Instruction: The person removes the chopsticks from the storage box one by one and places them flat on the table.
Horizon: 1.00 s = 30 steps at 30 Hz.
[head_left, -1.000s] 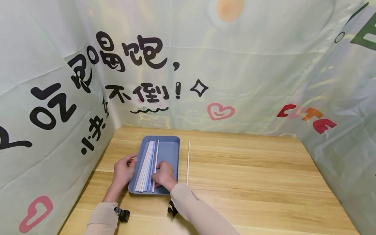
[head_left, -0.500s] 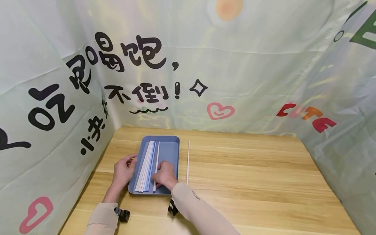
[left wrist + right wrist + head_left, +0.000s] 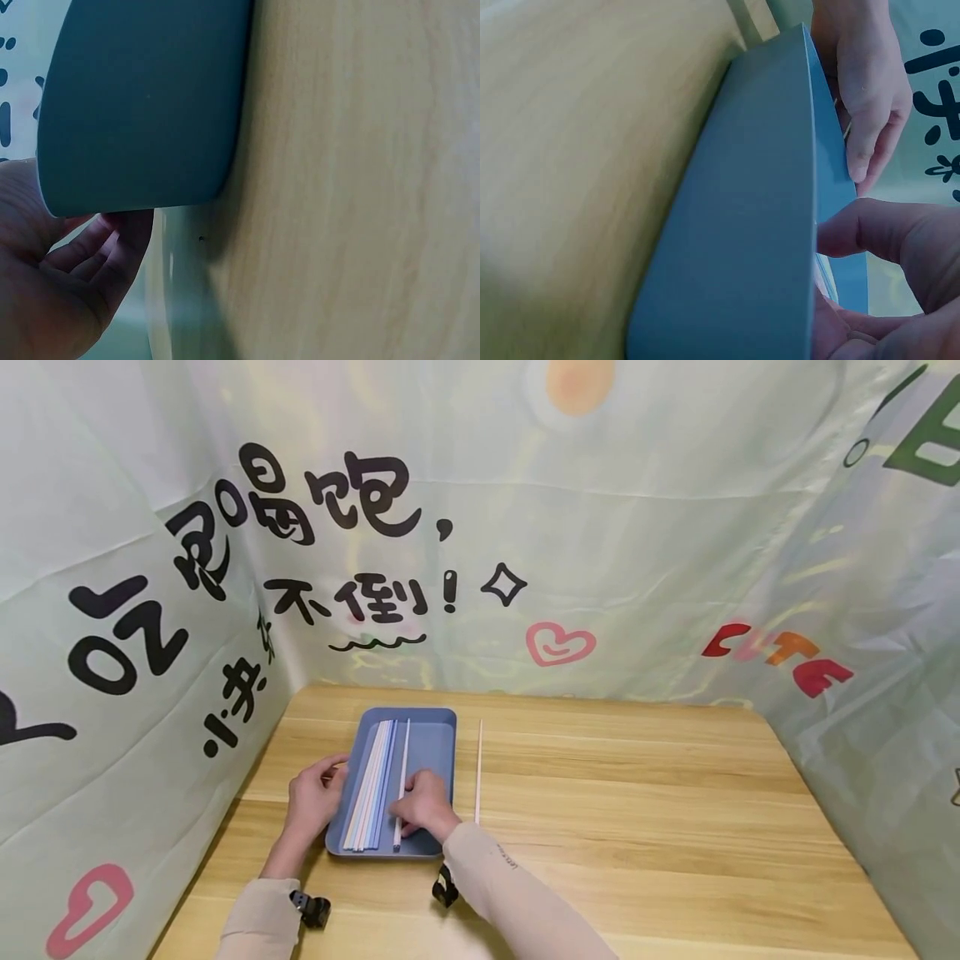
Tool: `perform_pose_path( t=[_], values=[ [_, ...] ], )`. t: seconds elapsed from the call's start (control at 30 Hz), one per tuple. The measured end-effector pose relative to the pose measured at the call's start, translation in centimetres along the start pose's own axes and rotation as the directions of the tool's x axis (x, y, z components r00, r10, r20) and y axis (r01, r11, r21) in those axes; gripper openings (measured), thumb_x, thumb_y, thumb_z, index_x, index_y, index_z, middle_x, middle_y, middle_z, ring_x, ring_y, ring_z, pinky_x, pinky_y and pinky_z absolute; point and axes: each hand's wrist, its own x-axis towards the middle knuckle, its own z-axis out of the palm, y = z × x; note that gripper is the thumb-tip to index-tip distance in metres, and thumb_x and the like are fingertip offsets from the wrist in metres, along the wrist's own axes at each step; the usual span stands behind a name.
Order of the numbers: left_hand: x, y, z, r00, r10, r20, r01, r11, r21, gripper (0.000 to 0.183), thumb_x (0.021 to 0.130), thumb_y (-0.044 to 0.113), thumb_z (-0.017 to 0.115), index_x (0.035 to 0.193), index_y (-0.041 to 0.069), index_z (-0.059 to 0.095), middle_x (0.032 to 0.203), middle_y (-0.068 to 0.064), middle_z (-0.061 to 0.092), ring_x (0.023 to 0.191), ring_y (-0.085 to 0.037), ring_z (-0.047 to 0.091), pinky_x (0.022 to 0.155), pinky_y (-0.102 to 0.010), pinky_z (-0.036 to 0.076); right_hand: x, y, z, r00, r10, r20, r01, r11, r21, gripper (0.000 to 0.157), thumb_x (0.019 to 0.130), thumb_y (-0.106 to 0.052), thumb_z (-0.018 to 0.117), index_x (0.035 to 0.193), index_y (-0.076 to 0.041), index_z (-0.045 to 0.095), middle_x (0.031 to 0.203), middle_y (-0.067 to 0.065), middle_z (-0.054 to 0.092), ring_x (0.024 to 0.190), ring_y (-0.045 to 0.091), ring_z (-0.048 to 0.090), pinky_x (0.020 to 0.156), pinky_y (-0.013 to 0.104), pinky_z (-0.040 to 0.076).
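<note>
A blue-grey tray (image 3: 438, 735) stands on the table with a fanned bundle of pale chopsticks (image 3: 369, 789) along its left side. Right of the bundle, apart from it, lies a white chopstick (image 3: 405, 752). My right hand (image 3: 426, 802) reaches over the tray's right rim and pinches this chopstick near its lower half; its fingertips are partly hidden by the tray wall in the right wrist view. My left hand (image 3: 313, 797) holds the tray's left rim, fingers against the outer wall (image 3: 135, 150). Another pale pink chopstick (image 3: 479, 768) lies on the table just right of the tray.
The wooden table (image 3: 637, 810) extends to the right of the tray. Printed cloth walls (image 3: 637, 543) enclose the table at the back and both sides. Each wrist carries a small black camera (image 3: 311, 910).
My right hand has shifted slightly right with the chopstick, widening the gap between it and the bundle. My left hand stays on the tray's rim.
</note>
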Motion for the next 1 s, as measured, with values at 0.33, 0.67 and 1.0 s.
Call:
perform_pose_path(
  t=[0.33, 0.67, 1.0],
  values=[
    [0.0, 0.3, -0.2, 1.000, -0.003, 0.012, 0.003, 1.000, -0.006, 0.025, 0.103, 0.010, 0.067, 0.126, 0.002, 0.075, 0.096, -0.018, 0.075, 0.081, -0.022, 0.065, 0.067, -0.025, 0.050, -0.3, -0.9, -1.7, 0.999, -0.037, 0.007, 0.037, 0.998, -0.041, 0.035, 0.085, 0.004, 0.078, 0.115, 0.009, 0.060, 0.072, 0.012, 0.064, 0.057, 0.029, 0.075, 0.053, 0.032, 0.060],
    [0.0, 0.2, 0.1, 1.000, 0.000, -0.005, 0.000, 1.000, -0.003, 0.025, 0.102, 0.009, 0.068, 0.124, 0.001, 0.075, 0.096, -0.017, 0.076, 0.081, -0.021, 0.066, 0.067, -0.024, 0.051, -0.9, -1.9, -4.0, 0.998, -0.067, -0.002, 0.067, 0.998, -0.008, 0.035, 0.085, 0.006, 0.075, 0.116, 0.008, 0.059, 0.070, 0.010, 0.068, 0.054, 0.024, 0.072, 0.054, 0.032, 0.061],
    [-0.1, 0.4, -0.1, 1.000, -0.007, -0.001, 0.007, 1.000, -0.003, 0.025, 0.102, 0.008, 0.068, 0.125, 0.001, 0.075, 0.096, -0.019, 0.076, 0.082, -0.024, 0.066, 0.068, -0.024, 0.050, -0.8, -1.4, -6.4, 0.998, -0.057, -0.025, 0.057, 0.998, 0.005, 0.036, 0.086, 0.004, 0.074, 0.118, 0.008, 0.058, 0.075, 0.012, 0.070, 0.055, 0.024, 0.072, 0.057, 0.036, 0.062]
  ],
)
